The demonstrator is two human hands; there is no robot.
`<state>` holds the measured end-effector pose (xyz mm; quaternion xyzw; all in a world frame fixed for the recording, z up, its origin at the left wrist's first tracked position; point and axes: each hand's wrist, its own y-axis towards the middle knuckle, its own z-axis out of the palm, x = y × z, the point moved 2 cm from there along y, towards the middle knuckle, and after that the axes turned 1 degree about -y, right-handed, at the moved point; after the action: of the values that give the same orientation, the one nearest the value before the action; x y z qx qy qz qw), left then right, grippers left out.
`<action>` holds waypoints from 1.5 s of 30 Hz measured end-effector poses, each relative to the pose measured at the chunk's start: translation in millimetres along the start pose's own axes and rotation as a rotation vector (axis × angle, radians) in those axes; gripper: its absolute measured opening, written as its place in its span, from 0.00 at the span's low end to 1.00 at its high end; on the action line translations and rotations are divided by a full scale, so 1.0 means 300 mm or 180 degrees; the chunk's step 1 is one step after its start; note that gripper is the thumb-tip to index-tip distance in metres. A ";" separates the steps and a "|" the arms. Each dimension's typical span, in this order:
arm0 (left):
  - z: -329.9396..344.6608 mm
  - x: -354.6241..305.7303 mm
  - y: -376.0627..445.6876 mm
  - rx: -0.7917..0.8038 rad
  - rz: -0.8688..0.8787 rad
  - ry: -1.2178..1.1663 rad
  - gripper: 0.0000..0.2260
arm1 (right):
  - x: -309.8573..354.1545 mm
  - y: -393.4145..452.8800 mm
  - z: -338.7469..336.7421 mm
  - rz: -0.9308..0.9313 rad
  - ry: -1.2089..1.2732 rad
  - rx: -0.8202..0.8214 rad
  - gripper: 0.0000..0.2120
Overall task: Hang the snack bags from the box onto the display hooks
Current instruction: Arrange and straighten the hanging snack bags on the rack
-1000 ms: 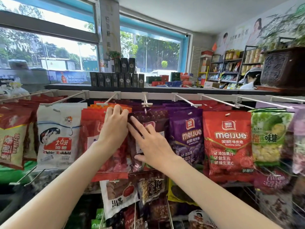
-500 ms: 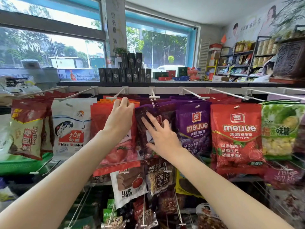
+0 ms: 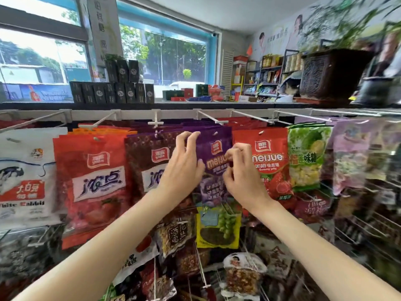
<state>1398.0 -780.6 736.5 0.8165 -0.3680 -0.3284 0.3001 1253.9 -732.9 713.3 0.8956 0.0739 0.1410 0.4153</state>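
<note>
Both hands flank the upright purple foil gummy bag [image 3: 213,161]: left hand [image 3: 184,168] curls at its top-left corner, right hand [image 3: 240,170] pinches its right edge.

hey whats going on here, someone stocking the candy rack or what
Yes, a person is working at a shop's snack display, on the top row of hooks. Both hands are up at the purple Meijue gummy bag: the left hand has its fingers at the bag's upper left edge, and the right hand is curled against its right side, partly over the red Meijue bag. The purple bag's hole is at its display hook, so it looks hung or nearly so. No box is in view.
</note>
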 end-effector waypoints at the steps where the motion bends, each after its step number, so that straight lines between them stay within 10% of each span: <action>1: 0.011 -0.009 0.031 0.0044 -0.0249 -0.0217 0.28 | -0.015 0.021 -0.014 0.0188 0.0087 -0.0034 0.16; 10: 0.042 0.107 0.134 0.0637 -0.1047 -0.0857 0.21 | -0.094 0.271 0.046 0.1547 -0.0108 0.1198 0.41; 18: 0.053 0.063 0.124 0.0083 -0.0362 0.0972 0.32 | -0.163 0.360 0.042 0.1536 0.0629 0.1181 0.15; 29: 0.098 0.027 0.199 0.0487 -0.1023 0.1796 0.27 | -0.249 0.318 0.007 0.1649 0.2263 0.1006 0.07; 38: 0.061 -0.061 0.271 -0.0002 -0.0862 0.1945 0.18 | -0.213 0.448 -0.040 0.0420 0.0434 0.0862 0.16; 45: 0.089 -0.035 0.312 0.0738 -0.1044 0.1866 0.13 | -0.192 0.548 0.062 0.0608 0.0162 0.2199 0.17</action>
<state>1334.6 -830.4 792.2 0.9529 -0.1652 -0.0801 0.2416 1207.7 -866.7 816.5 0.9822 0.0435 0.1681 0.0711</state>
